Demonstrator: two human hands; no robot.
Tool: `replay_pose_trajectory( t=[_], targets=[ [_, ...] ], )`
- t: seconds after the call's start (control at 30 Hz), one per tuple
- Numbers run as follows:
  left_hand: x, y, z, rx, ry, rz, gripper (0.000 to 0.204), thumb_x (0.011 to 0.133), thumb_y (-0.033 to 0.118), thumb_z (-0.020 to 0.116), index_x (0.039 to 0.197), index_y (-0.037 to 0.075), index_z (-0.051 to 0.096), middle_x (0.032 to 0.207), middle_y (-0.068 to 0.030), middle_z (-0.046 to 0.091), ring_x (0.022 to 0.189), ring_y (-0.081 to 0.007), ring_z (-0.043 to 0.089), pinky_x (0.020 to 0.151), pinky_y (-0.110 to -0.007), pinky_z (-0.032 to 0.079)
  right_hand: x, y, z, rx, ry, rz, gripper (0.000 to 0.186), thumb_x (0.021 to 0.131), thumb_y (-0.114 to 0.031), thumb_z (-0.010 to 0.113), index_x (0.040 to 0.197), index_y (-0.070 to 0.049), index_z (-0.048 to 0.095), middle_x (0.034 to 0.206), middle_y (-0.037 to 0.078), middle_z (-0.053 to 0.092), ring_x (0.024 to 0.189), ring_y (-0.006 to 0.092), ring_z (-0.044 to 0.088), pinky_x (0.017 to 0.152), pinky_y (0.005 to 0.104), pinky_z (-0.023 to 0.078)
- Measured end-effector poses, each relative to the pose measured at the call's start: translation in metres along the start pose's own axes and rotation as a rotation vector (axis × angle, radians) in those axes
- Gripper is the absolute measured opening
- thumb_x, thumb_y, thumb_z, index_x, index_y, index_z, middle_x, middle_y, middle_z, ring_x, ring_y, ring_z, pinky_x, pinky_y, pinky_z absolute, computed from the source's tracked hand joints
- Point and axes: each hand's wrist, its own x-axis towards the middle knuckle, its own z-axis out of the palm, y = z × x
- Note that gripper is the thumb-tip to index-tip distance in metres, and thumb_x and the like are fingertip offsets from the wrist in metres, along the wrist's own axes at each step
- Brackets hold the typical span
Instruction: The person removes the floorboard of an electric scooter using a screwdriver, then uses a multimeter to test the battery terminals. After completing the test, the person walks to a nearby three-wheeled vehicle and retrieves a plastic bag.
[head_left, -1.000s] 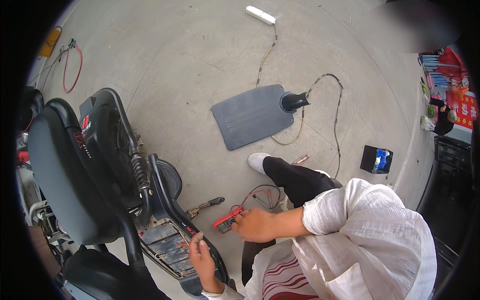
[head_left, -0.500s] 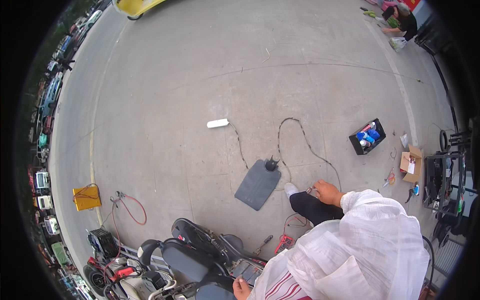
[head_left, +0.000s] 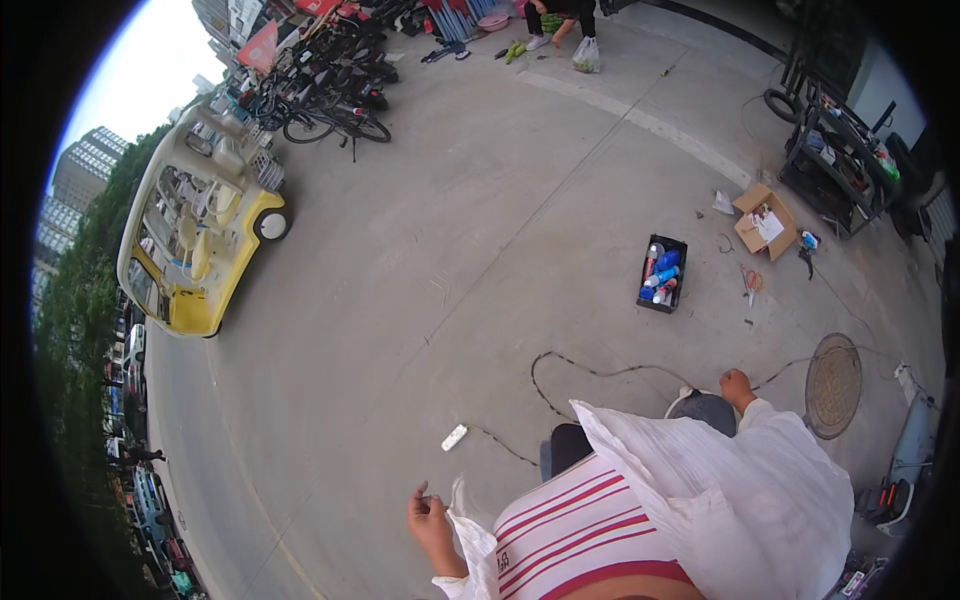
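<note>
My right hand (head_left: 738, 388) is closed beside my raised dark-clothed knee (head_left: 706, 410); whatever its fingers hold, if anything, is hidden. My left hand (head_left: 430, 515) hangs out to the left, fingers loosely bent and apart, with nothing visible in it. Ahead of it on the concrete lies a white power strip (head_left: 454, 437). A dark, patchy cable (head_left: 592, 373) loops over the ground between my legs and runs past my right hand. Part of a grey mat (head_left: 545, 460) shows by my left leg.
A black crate of bottles (head_left: 663, 272), red-handled scissors (head_left: 752, 284) and an open cardboard box (head_left: 766, 222) stand ahead right. A manhole cover (head_left: 834, 386) lies to the right, a metal rack (head_left: 838, 160) beyond. A yellow vehicle (head_left: 205, 225) is far left; a person (head_left: 562, 15) crouches far ahead.
The view has swung up and to the right, bringing the yellow vehicle and manhole cover in. My left hand has lifted away from the scooter, which has mostly left view.
</note>
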Motion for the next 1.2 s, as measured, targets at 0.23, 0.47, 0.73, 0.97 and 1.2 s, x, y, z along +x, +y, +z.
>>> replay_pose_trajectory(
  t=[0.23,0.47,0.73,0.97,1.2],
  targets=[
    [0.131,0.049,0.084,0.377,-0.384,0.186,0.089,0.086,0.013,0.067,0.154,0.002,0.01,0.159,-0.0245,0.013,0.146,-0.033,0.02,0.112,-0.044,0.03,-0.053,0.081,0.017,-0.908,-0.525,-0.147,0.031,0.086,-0.031,0.063,0.1,-0.004,0.071,0.093,0.012,0.071,0.096,0.0274,0.067,0.082,0.0367,0.052],
    [0.273,0.044,0.139,0.177,-0.131,0.018,0.066,0.092,0.027,0.063,0.144,-0.002,0.037,0.148,-0.0242,0.039,0.134,-0.0333,0.043,0.105,-0.042,0.039,0.051,-0.09,0.045,-0.557,-0.514,-0.155,0.031,0.09,-0.029,0.058,0.104,-0.004,0.07,0.104,0.012,0.07,0.098,0.0271,0.066,0.086,0.0341,0.051],
    [0.401,0.163,0.284,0.355,-0.529,0.071,0.055,0.093,0.03,0.061,0.137,-0.001,0.048,0.137,-0.0237,0.051,0.124,-0.0353,0.053,0.098,-0.04,0.045,0.162,-0.418,-0.081,0.801,0.018,-0.173,0.024,0.096,-0.018,0.053,0.112,-0.002,0.062,0.09,0.008,0.065,0.081,0.0159,0.062,0.075,0.0302,0.051],
    [0.493,0.278,0.491,0.371,-0.671,0.307,0.054,0.092,0.03,0.063,0.134,-0.001,0.051,0.134,-0.0222,0.053,0.118,-0.0358,0.055,0.094,-0.041,0.048,0.259,-0.27,-0.023,0.096,-0.225,0.313,0.033,0.097,-0.025,0.051,0.122,-0.004,0.06,0.106,0.009,0.069,0.086,0.0222,0.066,0.077,0.0381,0.052],
    [0.53,0.406,0.688,0.403,-0.827,0.476,0.053,0.092,0.031,0.064,0.135,0.002,0.052,0.136,-0.022,0.05,0.118,-0.0337,0.055,0.091,-0.038,0.049,0.371,-0.237,-0.1,0.171,-0.237,0.652,0.035,0.094,-0.029,0.052,0.112,-0.001,0.065,0.097,0.014,0.07,0.084,0.0256,0.067,0.078,0.0394,0.052]
  ],
)
